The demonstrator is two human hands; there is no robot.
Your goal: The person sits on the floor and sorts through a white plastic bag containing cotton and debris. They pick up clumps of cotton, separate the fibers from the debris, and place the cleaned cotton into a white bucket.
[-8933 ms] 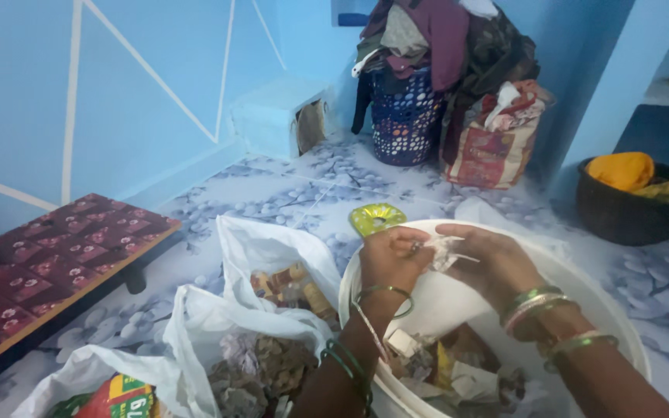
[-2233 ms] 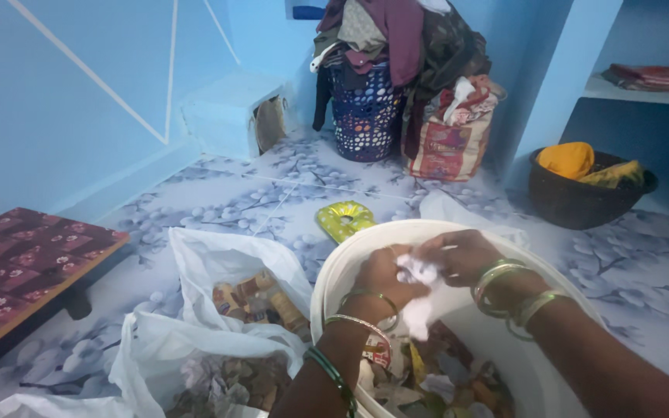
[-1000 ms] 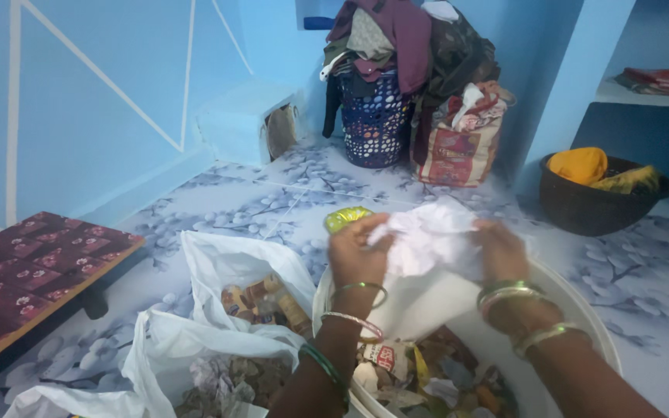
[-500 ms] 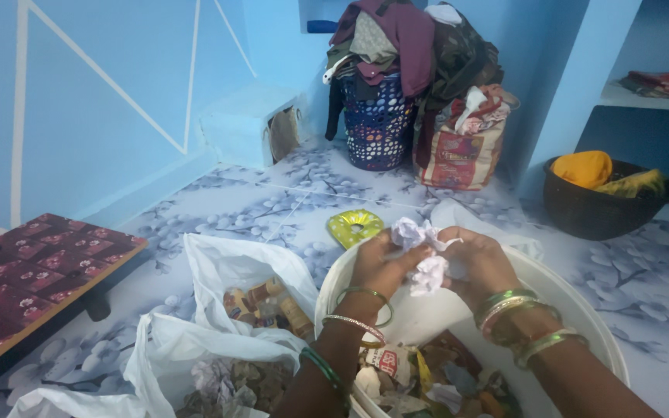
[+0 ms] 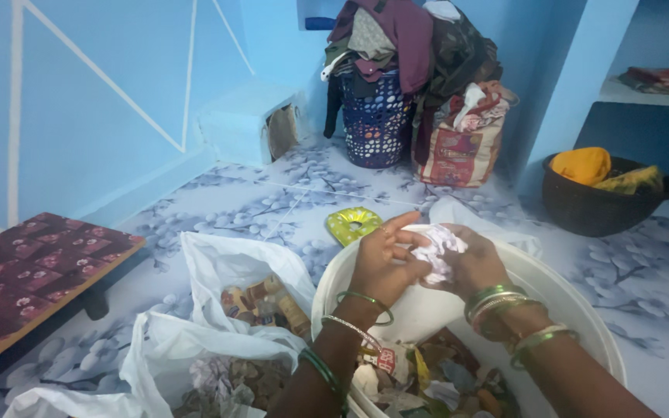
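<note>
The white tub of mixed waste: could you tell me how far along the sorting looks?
Partly done. Two white bags beside the tub already hold sorted scraps. Both hands, left and right, are crumpling a white plastic piece above it. Many wrappers remain in the tub.

Your white plastic bag [image 5: 439, 255] is now squeezed into a tight wad between your left hand [image 5: 385, 263] and right hand [image 5: 474, 267]; a second ago you hold it spread wide and higher, level with the yellow wrapper [image 5: 354, 224] on the floor. Both hands sit lower, over the white tub [image 5: 582, 310], and the wrapper shows fully again instead of half hidden behind your left hand.
</note>
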